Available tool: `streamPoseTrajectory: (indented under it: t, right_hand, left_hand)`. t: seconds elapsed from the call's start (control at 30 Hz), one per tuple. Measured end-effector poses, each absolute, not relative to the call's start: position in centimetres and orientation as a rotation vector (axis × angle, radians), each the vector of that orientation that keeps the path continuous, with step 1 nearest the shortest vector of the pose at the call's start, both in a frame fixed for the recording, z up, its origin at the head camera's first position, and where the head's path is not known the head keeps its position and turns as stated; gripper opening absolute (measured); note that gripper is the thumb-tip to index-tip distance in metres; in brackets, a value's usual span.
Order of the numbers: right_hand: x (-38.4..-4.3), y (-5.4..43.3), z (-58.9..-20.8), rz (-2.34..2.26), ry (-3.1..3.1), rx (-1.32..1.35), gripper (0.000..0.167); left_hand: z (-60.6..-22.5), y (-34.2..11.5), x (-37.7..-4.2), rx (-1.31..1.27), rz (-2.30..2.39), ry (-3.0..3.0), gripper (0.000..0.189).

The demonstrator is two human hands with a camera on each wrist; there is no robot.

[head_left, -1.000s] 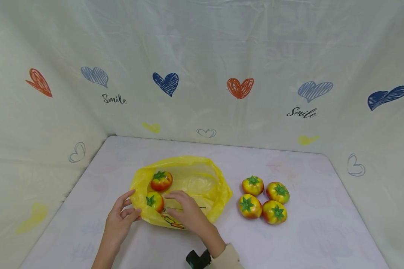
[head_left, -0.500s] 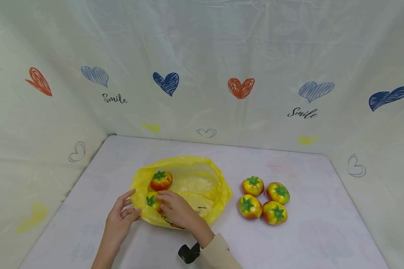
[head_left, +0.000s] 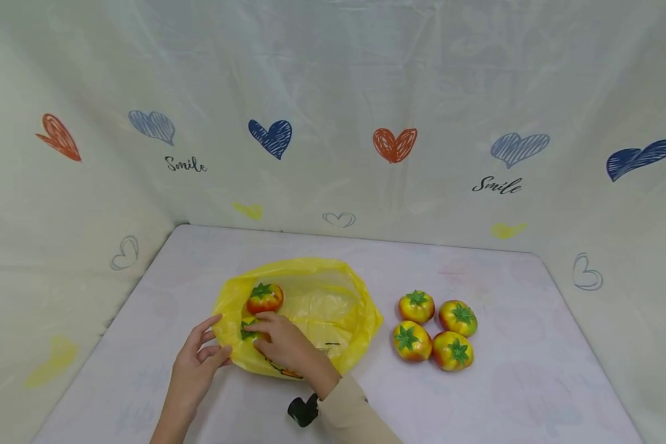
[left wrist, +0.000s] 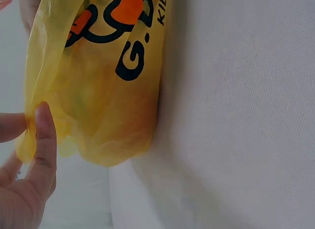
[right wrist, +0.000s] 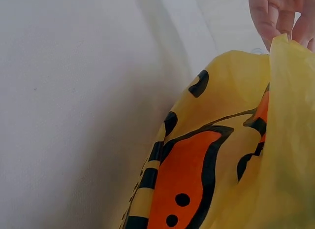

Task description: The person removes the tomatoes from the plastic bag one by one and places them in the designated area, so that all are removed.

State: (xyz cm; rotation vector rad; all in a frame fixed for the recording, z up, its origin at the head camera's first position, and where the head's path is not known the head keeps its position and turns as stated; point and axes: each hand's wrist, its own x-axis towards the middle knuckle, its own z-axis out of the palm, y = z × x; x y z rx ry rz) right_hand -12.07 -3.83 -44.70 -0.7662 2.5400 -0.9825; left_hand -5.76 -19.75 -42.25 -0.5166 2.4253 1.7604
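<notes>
A yellow plastic bag (head_left: 324,299) lies with its mouth spread wide on the table. My left hand (head_left: 200,361) pinches the left edge of its mouth between thumb and fingers, as the left wrist view also shows. Two red-yellow tomatoes with green leafy tops are inside, at the left end. The rear tomato (head_left: 266,300) is uncovered. Reaching into the bag, my right hand (head_left: 283,342) has its fingers curled over the front tomato (head_left: 248,333), thumb on the near side, and covers much of it. In the right wrist view the bag's printed wall (right wrist: 197,175) hides this hand.
To the right of the bag, several more tomatoes (head_left: 412,340) sit close together on the white table (head_left: 510,394). A pale curtain (head_left: 333,74) printed with hearts rises behind the table and along its sides. A black device (head_left: 302,410) is by the right wrist.
My right hand has moved left inside the bag, from beside the front tomato to over it, fingers closing round it. The left hand keeps its hold on the bag's edge.
</notes>
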Motion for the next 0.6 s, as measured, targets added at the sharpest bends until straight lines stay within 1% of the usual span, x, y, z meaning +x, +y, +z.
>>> streamPoseTrajectory:
  t: [0.23, 0.43, 0.6]
  right_hand:
    - [-12.3, -4.3, -44.9, -0.925, 2.593, -0.750, 0.035]
    - [-12.4, -4.7, -45.1, -0.907, 2.596, -0.671, 0.036]
    - [-12.6, -5.2, -45.1, -0.911, 2.591, -0.613, 0.033]
  left_hand:
    - [-42.3, -19.8, -5.7, -0.514, 1.766, 2.417, 0.061]
    - [-42.4, -19.8, -5.7, -0.514, 1.773, 2.417, 0.061]
    - [-42.4, -19.8, -5.7, -0.513, 1.772, 2.424, 0.061]
